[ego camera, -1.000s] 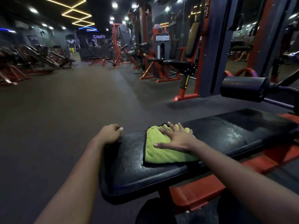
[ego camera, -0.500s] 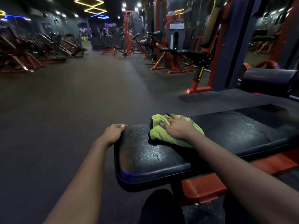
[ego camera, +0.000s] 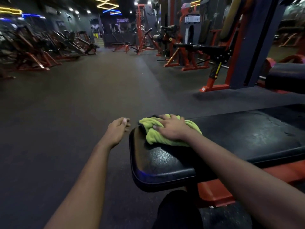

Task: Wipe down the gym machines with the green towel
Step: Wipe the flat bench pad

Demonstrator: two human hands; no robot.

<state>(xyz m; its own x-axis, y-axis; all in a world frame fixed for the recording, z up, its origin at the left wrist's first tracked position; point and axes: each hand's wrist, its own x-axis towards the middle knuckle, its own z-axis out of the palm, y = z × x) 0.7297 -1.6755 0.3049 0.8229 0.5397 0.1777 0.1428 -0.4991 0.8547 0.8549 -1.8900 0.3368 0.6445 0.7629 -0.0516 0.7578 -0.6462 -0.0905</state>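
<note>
The right hand lies on the bunched green towel, fingers bent over the wad and grasping it, at the far corner of the bench end nearest the open floor. The left hand hangs just beside that end, touching nothing, its fingers loosely curled and released. The step looks like wiping the end of the black pad. To do it well, I judge the towel should be spread flatter so more cloth meets the pad, pressed evenly with 1 palm, and drawn in overlapping passes over the rounded rim. The free hand could brace the pad's edge.
</note>
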